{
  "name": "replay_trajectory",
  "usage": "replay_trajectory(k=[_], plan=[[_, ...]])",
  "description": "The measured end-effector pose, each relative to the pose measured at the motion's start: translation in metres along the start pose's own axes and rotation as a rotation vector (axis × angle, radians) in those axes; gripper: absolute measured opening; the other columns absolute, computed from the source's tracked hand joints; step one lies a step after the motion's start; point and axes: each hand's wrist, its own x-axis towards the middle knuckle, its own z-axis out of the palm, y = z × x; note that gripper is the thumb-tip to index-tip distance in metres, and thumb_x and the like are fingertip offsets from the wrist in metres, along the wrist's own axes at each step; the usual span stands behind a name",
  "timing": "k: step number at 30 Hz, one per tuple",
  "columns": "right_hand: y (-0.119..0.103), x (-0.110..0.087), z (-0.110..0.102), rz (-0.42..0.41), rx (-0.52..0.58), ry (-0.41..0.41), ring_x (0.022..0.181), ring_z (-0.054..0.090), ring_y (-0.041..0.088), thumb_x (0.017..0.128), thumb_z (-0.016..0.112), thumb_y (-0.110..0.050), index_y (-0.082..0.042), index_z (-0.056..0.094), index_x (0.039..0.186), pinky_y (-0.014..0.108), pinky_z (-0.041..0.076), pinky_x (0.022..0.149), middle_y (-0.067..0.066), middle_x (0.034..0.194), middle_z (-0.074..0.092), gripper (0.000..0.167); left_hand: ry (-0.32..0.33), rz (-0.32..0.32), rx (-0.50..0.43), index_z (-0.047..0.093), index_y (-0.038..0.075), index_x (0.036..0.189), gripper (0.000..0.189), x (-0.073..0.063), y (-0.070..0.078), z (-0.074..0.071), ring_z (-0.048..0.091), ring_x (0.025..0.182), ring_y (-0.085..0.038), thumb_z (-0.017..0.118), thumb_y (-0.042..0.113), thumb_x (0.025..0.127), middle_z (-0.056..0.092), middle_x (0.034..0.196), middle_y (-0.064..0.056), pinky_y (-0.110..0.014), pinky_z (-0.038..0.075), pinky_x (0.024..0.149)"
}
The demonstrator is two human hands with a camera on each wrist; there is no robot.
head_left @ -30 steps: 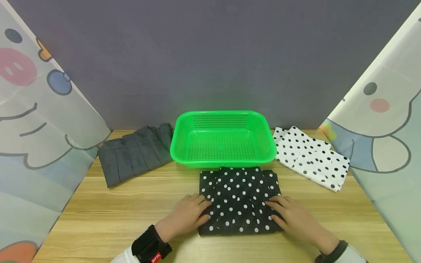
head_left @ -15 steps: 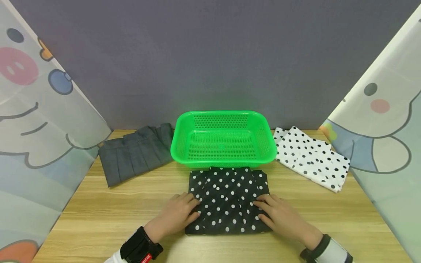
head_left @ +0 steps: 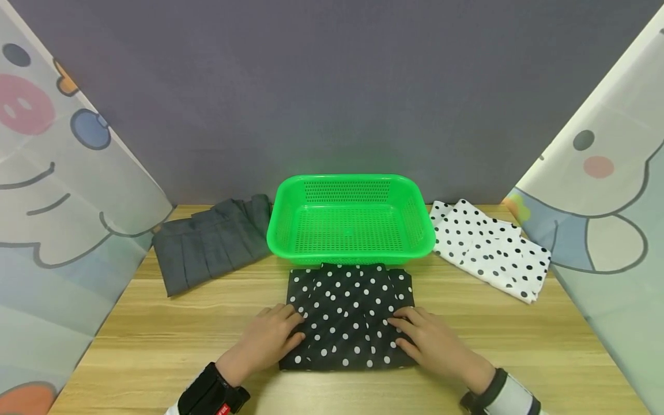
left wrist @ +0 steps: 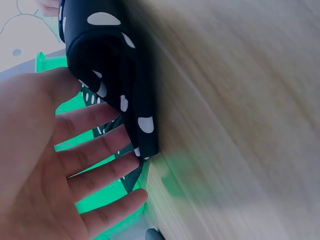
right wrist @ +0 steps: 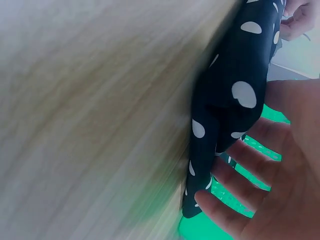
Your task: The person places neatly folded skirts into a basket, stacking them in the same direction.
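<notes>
A folded black cloth with white polka dots [head_left: 347, 317] lies flat on the table in front of the green basket. At its left edge rests my left hand [head_left: 267, 340], thumb and fingertips over the fabric. My right hand [head_left: 430, 343] touches the opposite edge in the same way. In the left wrist view the fingers [left wrist: 95, 142] are spread and fairly straight along the rolled fold of the black cloth [left wrist: 92, 25]. The right wrist view has the fingers [right wrist: 240, 180] extended against the layered side of the cloth [right wrist: 227, 75].
The green perforated basket [head_left: 350, 253] stands against the grey back panel [head_left: 353, 104]. To its left lies a folded dark grey cloth [head_left: 212, 245], to its right a folded white cloth with black dots [head_left: 490, 251]. Printed cartoon panels flank the wooden table [head_left: 171, 340].
Both hands and the black dotted cloth between them have slid left along the table. The basket and the other two cloths stay in place.
</notes>
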Motion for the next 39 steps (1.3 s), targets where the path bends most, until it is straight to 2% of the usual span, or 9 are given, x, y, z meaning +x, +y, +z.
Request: replay_trajectory(k=[7,10,15,18,23,27,33,39], plan=[[0.0,0.002,-0.002,0.017,0.009,-0.003,0.108,0.053,0.018,0.086,0.062,-0.03,-0.014,0.062,0.117,0.04,0.047,0.088,0.001,0.119,0.054,0.034,0.019,0.008,0.019,0.065,0.014,0.099,0.029,0.002,-0.001,0.001,0.054,0.087,-0.015,0.062,0.039,0.084,0.056,0.091,0.003,-0.034,0.048,0.073],[0.0,0.002,-0.004,0.062,0.03,0.014,0.108,0.053,0.019,0.087,0.061,-0.028,-0.014,0.06,0.119,0.04,0.047,0.089,0.002,0.12,0.054,0.035,0.031,-0.004,0.018,0.064,0.013,0.1,0.031,0.003,-0.001,0.001,0.054,0.086,-0.016,0.063,0.039,0.083,0.056,0.092,0.001,-0.034,0.047,0.072],[0.003,0.003,-0.005,0.194,0.039,0.059,0.11,0.052,0.023,0.087,0.061,-0.028,-0.01,0.056,0.124,0.042,0.046,0.091,0.007,0.122,0.052,0.042,0.084,-0.088,-0.007,0.061,0.008,0.106,0.038,0.006,-0.003,0.002,0.056,0.086,-0.021,0.066,0.036,0.081,0.057,0.098,-0.005,-0.036,0.048,0.073],[0.005,0.004,-0.004,0.241,0.023,0.073,0.109,0.052,0.026,0.086,0.062,-0.029,-0.008,0.055,0.125,0.044,0.047,0.089,0.011,0.121,0.051,0.045,0.106,-0.138,0.002,0.06,0.006,0.108,0.045,0.008,-0.006,0.005,0.057,0.085,-0.023,0.068,0.039,0.079,0.057,0.099,-0.008,-0.038,0.049,0.071],[0.01,0.01,-0.001,0.244,-0.003,0.095,0.102,0.054,0.029,0.084,0.064,-0.029,-0.005,0.056,0.123,0.044,0.049,0.084,0.015,0.116,0.053,0.046,0.111,-0.17,0.043,0.058,0.005,0.109,0.054,0.011,-0.012,0.01,0.057,0.081,-0.024,0.067,0.047,0.077,0.057,0.099,-0.011,-0.037,0.049,0.065],[0.014,0.017,0.002,0.228,-0.016,0.107,0.096,0.055,0.03,0.083,0.066,-0.029,-0.004,0.056,0.122,0.043,0.05,0.079,0.018,0.111,0.055,0.048,0.071,-0.188,0.056,0.057,0.004,0.113,0.059,0.014,-0.014,0.012,0.057,0.081,-0.024,0.066,0.051,0.077,0.057,0.098,-0.011,-0.037,0.049,0.067],[0.016,0.029,0.001,0.26,-0.01,0.03,0.091,0.056,0.027,0.084,0.065,-0.034,-0.006,0.054,0.125,0.04,0.052,0.072,0.019,0.107,0.055,0.051,0.005,-0.178,0.037,0.055,0.004,0.119,0.059,0.021,-0.012,0.013,0.057,0.085,-0.026,0.064,0.048,0.08,0.057,0.098,-0.013,-0.038,0.049,0.073],[0.015,0.038,0.001,0.266,0.043,0.004,0.078,0.056,0.022,0.081,0.068,-0.029,-0.002,0.054,0.121,0.033,0.051,0.063,0.02,0.1,0.052,0.05,0.029,-0.118,0.044,0.056,0.005,0.113,0.048,0.028,-0.011,0.015,0.056,0.08,-0.024,0.067,0.037,0.078,0.056,0.093,-0.011,-0.037,0.048,0.067]])
